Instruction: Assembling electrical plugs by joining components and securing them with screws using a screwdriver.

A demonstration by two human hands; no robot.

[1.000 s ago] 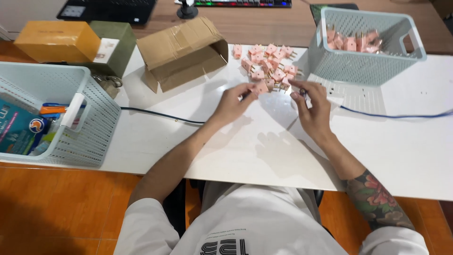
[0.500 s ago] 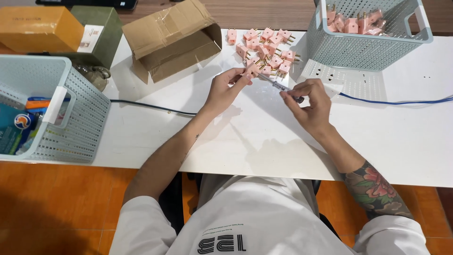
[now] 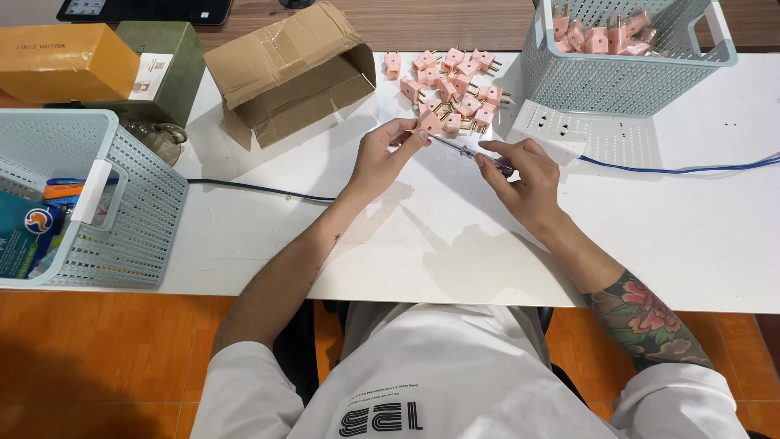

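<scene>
- Your left hand holds one pink plug pinched between the thumb and the fingertips, lifted a little above the white table
- Your right hand is closed around the handle of a thin screwdriver; the fingers wrap the dark handle and the metal shaft comes out toward the left
- The long axis of the screwdriver runs from the lower right to the upper left, and its tip ends just beside the plug, touching it or almost; I cannot tell which
- So the plug lies up and to the left of your right fingers, directly on the line of the shaft, and your left hand is the nearer one to it
- The pile of pink plugs lies just behind the held plug, near the cardboard box
- The grey basket with more plugs stands to the right, behind your right hand, and the white power strip lies in front of it
</scene>
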